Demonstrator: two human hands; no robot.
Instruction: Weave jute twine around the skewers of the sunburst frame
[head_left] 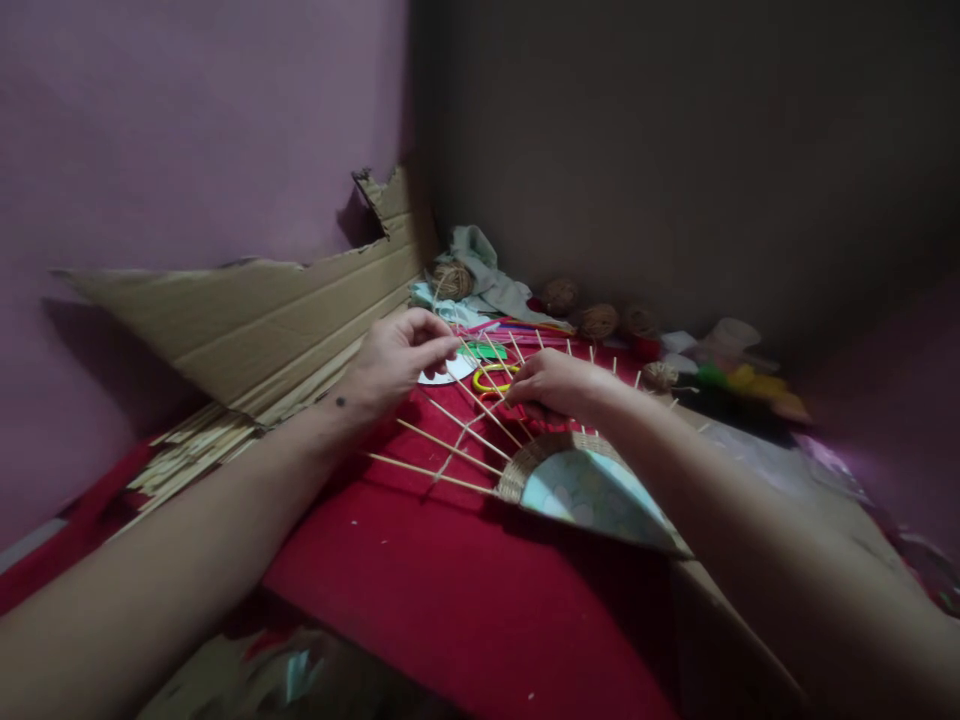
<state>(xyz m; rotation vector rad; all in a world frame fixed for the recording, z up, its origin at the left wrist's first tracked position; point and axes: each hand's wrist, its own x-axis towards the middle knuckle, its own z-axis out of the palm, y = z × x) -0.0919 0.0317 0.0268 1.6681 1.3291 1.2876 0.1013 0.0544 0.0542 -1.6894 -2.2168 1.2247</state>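
Two hands work over a round patterned disc (592, 495) ringed with woven twine and upright wooden sticks (450, 440), lying on red cloth (450, 600). Left hand (394, 360), beyond the disc's left edge, pinches a thin twine strand (459, 435) between fingertips. Right hand (555, 385), just behind the disc, curls closed among the sticks; what it grips cannot be told. Twine balls (598, 320) sit farther behind the disc; torn cardboard (255, 310) leans to its left.

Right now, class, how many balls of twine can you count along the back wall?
5: one by the cloth, three in a row at the wall, one nearer. More may hide in the dark clutter.
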